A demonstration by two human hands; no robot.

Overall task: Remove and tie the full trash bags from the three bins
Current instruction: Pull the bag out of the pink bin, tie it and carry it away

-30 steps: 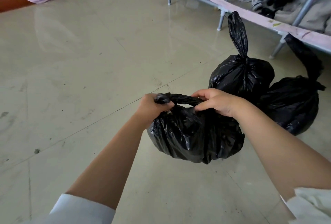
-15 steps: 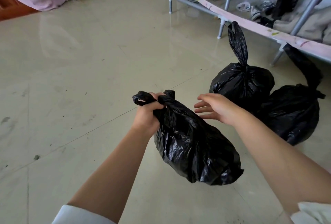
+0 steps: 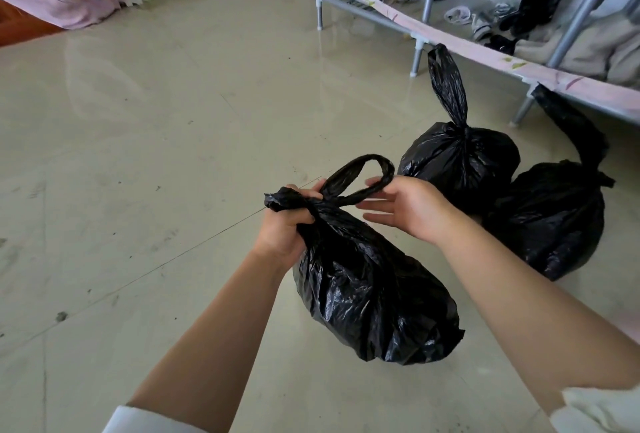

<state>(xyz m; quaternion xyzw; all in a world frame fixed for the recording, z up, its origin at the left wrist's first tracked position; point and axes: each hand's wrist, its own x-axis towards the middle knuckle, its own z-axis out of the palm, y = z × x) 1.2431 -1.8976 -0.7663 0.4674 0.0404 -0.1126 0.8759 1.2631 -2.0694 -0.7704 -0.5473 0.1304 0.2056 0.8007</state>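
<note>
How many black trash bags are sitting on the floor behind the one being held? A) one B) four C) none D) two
D: one tied bag and a second tied bag sit side by side on the floor, behind the bag gripped by the left hand.

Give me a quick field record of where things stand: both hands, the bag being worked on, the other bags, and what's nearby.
left hand: grips the gathered neck of the held bag
right hand: fingers extended, touching the loop
held bag: black, full, lower end near or on the floor
loop: twisted neck plastic arched between the hands, knot not yet pulled tight
middle bag: on the floor, neck cinched, tail upright
far bag: on the floor beside the middle bag, neck cinched
metal rack: behind the bags
</note>
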